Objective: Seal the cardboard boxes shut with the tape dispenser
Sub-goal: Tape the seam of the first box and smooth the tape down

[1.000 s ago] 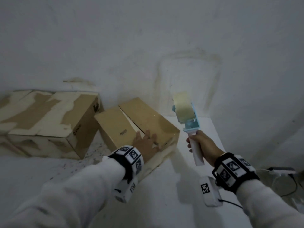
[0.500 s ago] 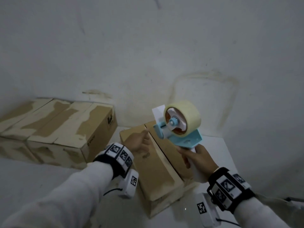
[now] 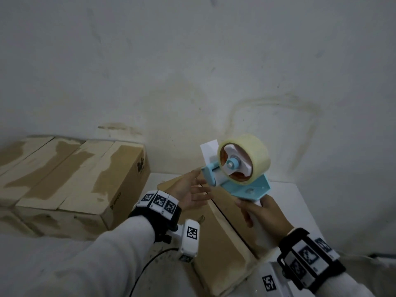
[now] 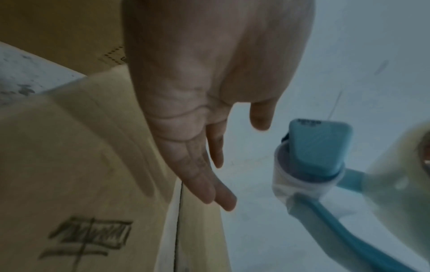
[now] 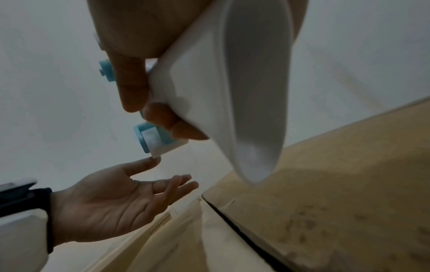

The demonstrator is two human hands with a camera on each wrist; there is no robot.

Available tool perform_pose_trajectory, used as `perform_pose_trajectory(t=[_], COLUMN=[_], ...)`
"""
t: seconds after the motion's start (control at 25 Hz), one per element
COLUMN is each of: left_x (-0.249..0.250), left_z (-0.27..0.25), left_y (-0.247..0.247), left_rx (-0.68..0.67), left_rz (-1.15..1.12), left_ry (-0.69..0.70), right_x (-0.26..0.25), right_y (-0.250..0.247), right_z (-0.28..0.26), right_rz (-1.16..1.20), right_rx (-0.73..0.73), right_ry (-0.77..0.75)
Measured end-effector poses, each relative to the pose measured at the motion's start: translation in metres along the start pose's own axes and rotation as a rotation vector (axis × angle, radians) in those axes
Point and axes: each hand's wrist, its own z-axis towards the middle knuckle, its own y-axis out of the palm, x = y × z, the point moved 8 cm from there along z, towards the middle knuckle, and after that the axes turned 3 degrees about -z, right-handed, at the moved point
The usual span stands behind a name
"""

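Centrally in the head view, the right hand (image 3: 262, 213) gripped the white handle of the tape dispenser (image 3: 240, 172), holding it raised above the cardboard box (image 3: 216, 243) that lay on the white table (image 3: 300, 202). The roll of clear tape (image 3: 246, 156) sat on the light-blue frame, and a white tab of tape end (image 3: 209, 150) stood up at the front of the dispenser. The left hand (image 3: 190, 195), fingers straight and spread, palm turned up, held nothing and reached toward the dispenser's front roller, its fingertips just beside it. The box's two top flaps met at a dark, untaped seam (image 3: 227, 219). A larger group of taped cardboard boxes (image 3: 70, 181) stood to the left against the wall (image 3: 192, 61).

Left wrist view: the left hand (image 4: 204, 114) was open and relaxed above the box (image 4: 81, 165), whose flap bore printed characters; the dispenser's blue front part (image 4: 318, 145) was near the fingertips, not touching them.

Right wrist view: the right hand (image 5: 139, 73) was wrapped round the white handle (image 5: 232, 92), the thumb and fingers curled on it. Below, the left hand (image 5: 116, 200) lay palm-up, its forefinger at the corner of the tape end (image 5: 160, 147); whether it touched could not be told. The box seam (image 5: 235, 224) ran beneath.
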Motion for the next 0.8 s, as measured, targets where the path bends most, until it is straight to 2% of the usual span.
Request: perform_pose_trajectory(t=[0.24,0.36,0.56,0.8], left_x=[-0.012,-0.005,0.001,0.017], left_z=[0.009,0.015,0.011,0.005], left_y=[0.002,-0.007,-0.011,-0.018], left_rx=[0.012,0.071,0.017,0.056], left_rz=[0.027,0.045,0.081,0.105], left_ry=[-0.117,-0.053,-0.094,-0.041], right_x=[-0.002,-0.003,-0.002,0.001], right_y=[0.009,0.01,0.011,0.015], right_z=[0.004,0.002,0.001,-0.001], right_rz=[-0.007,0.006,-0.021,-0.06], right_rx=[-0.015,-0.017,-0.023,-0.038], right_ry=[0.009,0.014,0.021,0.008])
